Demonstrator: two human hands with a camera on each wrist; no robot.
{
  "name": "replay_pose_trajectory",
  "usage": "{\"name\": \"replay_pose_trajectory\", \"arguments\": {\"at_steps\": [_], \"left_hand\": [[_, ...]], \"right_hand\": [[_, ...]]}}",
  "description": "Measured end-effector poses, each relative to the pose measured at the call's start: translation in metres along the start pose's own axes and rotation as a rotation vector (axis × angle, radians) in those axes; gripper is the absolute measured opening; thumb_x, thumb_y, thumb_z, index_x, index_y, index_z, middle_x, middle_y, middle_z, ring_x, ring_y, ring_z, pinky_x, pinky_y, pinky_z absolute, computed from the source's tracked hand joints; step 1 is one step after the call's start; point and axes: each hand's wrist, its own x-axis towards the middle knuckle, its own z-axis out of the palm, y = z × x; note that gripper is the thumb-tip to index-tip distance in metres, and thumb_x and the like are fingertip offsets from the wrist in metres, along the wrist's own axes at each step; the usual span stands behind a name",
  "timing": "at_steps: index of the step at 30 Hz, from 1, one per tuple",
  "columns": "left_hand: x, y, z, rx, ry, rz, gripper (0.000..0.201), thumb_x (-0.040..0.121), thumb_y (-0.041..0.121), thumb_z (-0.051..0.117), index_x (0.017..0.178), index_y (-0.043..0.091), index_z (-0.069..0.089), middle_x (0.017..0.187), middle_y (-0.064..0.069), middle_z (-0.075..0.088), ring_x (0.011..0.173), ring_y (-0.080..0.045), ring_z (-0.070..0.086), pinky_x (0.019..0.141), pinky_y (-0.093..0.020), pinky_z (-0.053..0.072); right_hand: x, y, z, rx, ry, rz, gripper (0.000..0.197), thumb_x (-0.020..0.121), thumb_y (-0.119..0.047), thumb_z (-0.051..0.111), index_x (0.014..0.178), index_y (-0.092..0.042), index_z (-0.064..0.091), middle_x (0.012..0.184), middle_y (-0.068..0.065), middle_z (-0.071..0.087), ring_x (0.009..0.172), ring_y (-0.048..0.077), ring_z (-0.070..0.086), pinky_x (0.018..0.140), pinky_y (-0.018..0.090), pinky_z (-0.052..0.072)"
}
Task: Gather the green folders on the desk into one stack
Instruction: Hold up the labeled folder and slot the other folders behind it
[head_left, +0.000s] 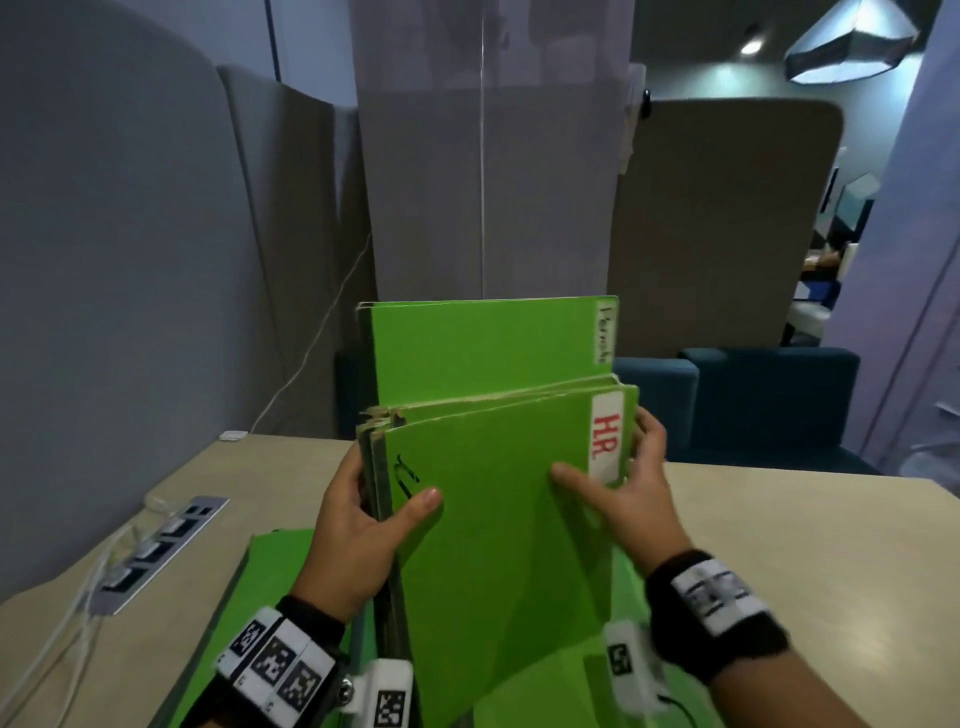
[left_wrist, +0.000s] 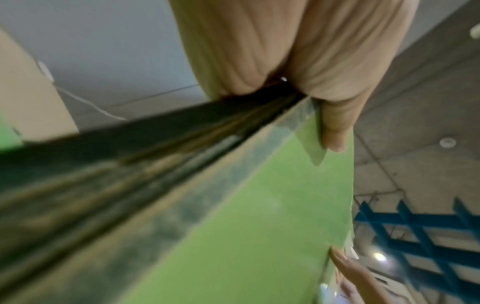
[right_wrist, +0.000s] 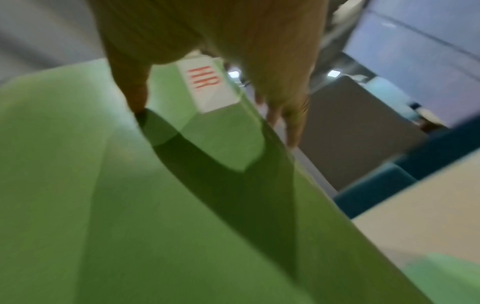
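Gripping an upright bundle of green folders (head_left: 498, 499) in left hand (head_left: 358, 525) and right hand (head_left: 628, 488), most look gathered, loose folder (head_left: 275, 566) left flat on table (head_left: 810, 545).

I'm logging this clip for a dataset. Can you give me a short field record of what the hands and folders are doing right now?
held bundle: green folders held upright on edge, several together
front label: HR label in red
rear folder: stands taller, white tab
left hand: grips the bundle's left edge
right hand: grips its right edge
below: flat folder lying on the desk
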Motion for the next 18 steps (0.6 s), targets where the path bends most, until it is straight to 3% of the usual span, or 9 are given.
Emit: {"name": "replay_pose_trajectory", "arguments": {"at_steps": [1,3,5,7,11,13,15,16,18], "left_hand": [[-0.001,0.003,0.004,-0.016,-0.035,0.015,0.058,0.071,0.023,0.079,0.122,0.038,0.055,0.117,0.030,0.068,0.113,0.008,0.063,0.085,-0.009,0.053],[-0.003,0.009,0.013,-0.046,-0.075,0.036,0.058,0.072,0.027,0.083,0.123,0.035,0.057,0.120,0.028,0.069,0.116,0.005,0.063,0.089,-0.010,0.052],[-0.003,0.015,0.021,-0.089,-0.088,0.036,0.062,0.069,0.042,0.091,0.123,0.033,0.061,0.125,0.015,0.071,0.120,-0.008,0.065,0.098,-0.027,0.054],[0.001,0.023,0.030,-0.111,-0.105,0.021,0.069,0.060,0.055,0.090,0.121,0.038,0.062,0.125,0.010,0.071,0.120,-0.015,0.066,0.099,-0.041,0.054],[0.012,0.030,0.055,-0.064,-0.192,0.019,0.059,0.072,0.038,0.083,0.123,0.039,0.054,0.120,0.022,0.071,0.114,-0.004,0.067,0.101,-0.042,0.055],[0.009,0.026,0.069,-0.029,-0.201,-0.014,0.068,0.067,0.055,0.083,0.126,0.041,0.052,0.121,0.022,0.069,0.115,-0.003,0.066,0.103,-0.047,0.053],[0.001,0.018,0.081,-0.005,-0.147,-0.043,0.097,0.052,0.079,0.080,0.135,0.040,0.048,0.130,0.018,0.064,0.125,-0.008,0.060,0.108,-0.052,0.048],[-0.003,0.016,0.085,-0.021,-0.122,-0.046,0.105,0.049,0.082,0.079,0.139,0.039,0.046,0.136,0.016,0.061,0.130,-0.012,0.056,0.110,-0.054,0.046],[-0.006,0.014,0.088,-0.064,-0.082,-0.024,0.102,0.051,0.078,0.082,0.138,0.038,0.049,0.136,0.014,0.062,0.130,-0.015,0.057,0.109,-0.053,0.047]], "right_hand": [[0.005,-0.002,-0.016,0.141,-0.054,0.083,0.116,0.045,-0.050,0.101,0.141,-0.023,0.042,0.126,0.007,0.068,0.113,0.030,0.069,0.097,0.047,0.056],[0.005,-0.010,-0.040,0.235,-0.131,0.100,0.106,0.038,-0.058,0.100,0.124,-0.011,0.060,0.112,0.014,0.076,0.107,0.038,0.072,0.089,0.050,0.061],[-0.006,-0.020,-0.054,0.235,-0.103,0.012,0.088,0.038,-0.063,0.097,0.102,-0.011,0.069,0.100,0.013,0.078,0.096,0.033,0.076,0.075,0.040,0.064],[-0.016,-0.031,-0.066,0.245,-0.035,-0.085,0.080,0.037,-0.068,0.094,0.091,-0.014,0.071,0.091,0.009,0.079,0.084,0.024,0.077,0.066,0.030,0.063],[-0.022,-0.030,-0.088,0.221,0.041,-0.134,0.089,0.038,-0.073,0.091,0.099,-0.012,0.070,0.094,0.006,0.079,0.085,0.019,0.078,0.067,0.027,0.062],[-0.026,-0.020,-0.094,0.201,0.026,-0.081,0.096,0.036,-0.077,0.089,0.104,-0.012,0.069,0.098,0.006,0.079,0.090,0.022,0.077,0.072,0.033,0.063],[-0.028,-0.011,-0.096,0.207,0.011,-0.025,0.103,0.035,-0.081,0.087,0.109,-0.011,0.067,0.100,0.007,0.079,0.094,0.025,0.076,0.081,0.043,0.060],[-0.027,-0.009,-0.096,0.228,0.002,-0.023,0.104,0.038,-0.081,0.086,0.112,-0.011,0.066,0.101,0.009,0.078,0.096,0.027,0.075,0.083,0.045,0.059],[-0.023,-0.011,-0.099,0.309,-0.009,-0.051,0.096,0.050,-0.078,0.085,0.118,-0.012,0.066,0.108,0.012,0.077,0.099,0.030,0.075,0.081,0.045,0.062]]}}
